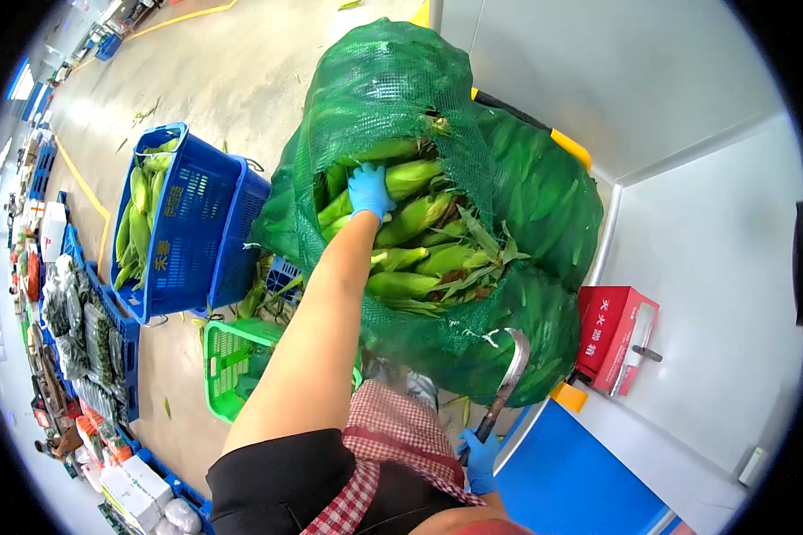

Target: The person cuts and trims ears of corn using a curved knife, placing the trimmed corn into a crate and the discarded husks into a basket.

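Observation:
A large green mesh sack (384, 71) with a wide opening holds several ears of corn (419, 218) in green husks. My left hand (370, 190), in a blue glove, reaches through the opening. Its fingers curl over an ear of corn (410, 178), and the palm side is hidden. Low on the right, my right hand (482, 459), also gloved in blue, grips the dark handle of a sickle (511, 374). The curved blade points up, close to the front of the sack.
Blue crates (201, 223) stand at the left, the outer one holding corn. A green basket (227, 366) sits nearer me. More filled mesh sacks (544, 187) lean at the right beside a grey wall (669, 178) and a red box (607, 330). Loose husks litter the floor.

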{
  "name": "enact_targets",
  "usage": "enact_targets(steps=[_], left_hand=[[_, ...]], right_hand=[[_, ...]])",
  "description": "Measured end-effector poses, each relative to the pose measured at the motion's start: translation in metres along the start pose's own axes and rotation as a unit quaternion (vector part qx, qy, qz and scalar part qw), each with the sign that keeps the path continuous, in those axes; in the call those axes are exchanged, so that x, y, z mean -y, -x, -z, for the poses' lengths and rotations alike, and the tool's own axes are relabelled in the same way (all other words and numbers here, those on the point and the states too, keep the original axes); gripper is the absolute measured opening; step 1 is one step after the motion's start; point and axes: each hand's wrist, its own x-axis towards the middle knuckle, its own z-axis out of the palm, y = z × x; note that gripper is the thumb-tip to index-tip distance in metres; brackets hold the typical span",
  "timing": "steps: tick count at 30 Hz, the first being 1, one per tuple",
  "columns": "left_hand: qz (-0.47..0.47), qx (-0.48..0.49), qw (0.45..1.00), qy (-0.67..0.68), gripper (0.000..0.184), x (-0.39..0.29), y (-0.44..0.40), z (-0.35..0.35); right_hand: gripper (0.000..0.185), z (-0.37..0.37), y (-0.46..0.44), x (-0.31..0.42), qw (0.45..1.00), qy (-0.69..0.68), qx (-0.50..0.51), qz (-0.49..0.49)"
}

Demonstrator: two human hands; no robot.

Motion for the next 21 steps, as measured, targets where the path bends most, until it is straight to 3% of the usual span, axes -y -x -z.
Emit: enact_targets(steps=[1, 4, 6, 8, 10, 12, 14, 16, 18, 20, 21], left_hand=[[0.007, 0.012, 1.0, -0.026, 0.072, 0.0, 0.007, 0.003], [-0.142, -0.094, 0.985, 0.019, 0.066, 0.007, 0.048, 0.028], [-0.234, -0.245, 0.933, 0.121, 0.069, 0.021, 0.071, 0.046], [-0.251, -0.247, 0.895, 0.274, 0.072, 0.031, 0.107, 0.091], [-0.134, -0.09, 0.89, 0.426, 0.076, 0.044, 0.167, 0.157], [-0.071, -0.071, 0.871, 0.48, 0.081, 0.075, 0.222, 0.194], [0.033, -0.063, 0.9, 0.429, 0.084, 0.126, 0.272, 0.196], [0.092, -0.03, 0.853, 0.513, 0.081, 0.172, 0.333, 0.202], [0.194, 0.025, 0.886, 0.421, 0.076, 0.228, 0.392, 0.171], [0.281, 0.078, 0.887, 0.358, 0.073, 0.259, 0.456, 0.174], [0.295, 0.096, 0.892, 0.328, 0.071, 0.268, 0.485, 0.176]], right_hand=[[0.016, -0.001, -0.002, -0.009, 1.0, 0.003, -0.001, 0.011], [0.016, -0.006, 0.016, 0.027, 1.0, -0.009, 0.029, 0.004], [0.015, -0.008, 0.007, 0.025, 0.996, 0.037, 0.053, 0.054], [0.015, -0.013, 0.008, 0.046, 0.993, 0.033, 0.065, 0.089], [0.015, -0.028, 0.013, 0.075, 0.989, 0.043, 0.064, 0.127], [0.015, -0.049, 0.019, 0.11, 0.982, 0.065, 0.043, 0.171], [0.016, -0.08, 0.056, 0.17, 0.984, 0.028, 0.104, 0.141], [0.017, -0.092, 0.039, 0.16, 0.924, 0.234, 0.161, 0.256], [0.021, -0.128, 0.057, 0.186, 0.823, 0.384, 0.226, 0.353], [0.029, -0.172, 0.1, 0.217, 0.766, 0.421, 0.303, 0.38], [0.027, -0.195, 0.123, 0.221, 0.764, 0.358, 0.328, 0.424]])
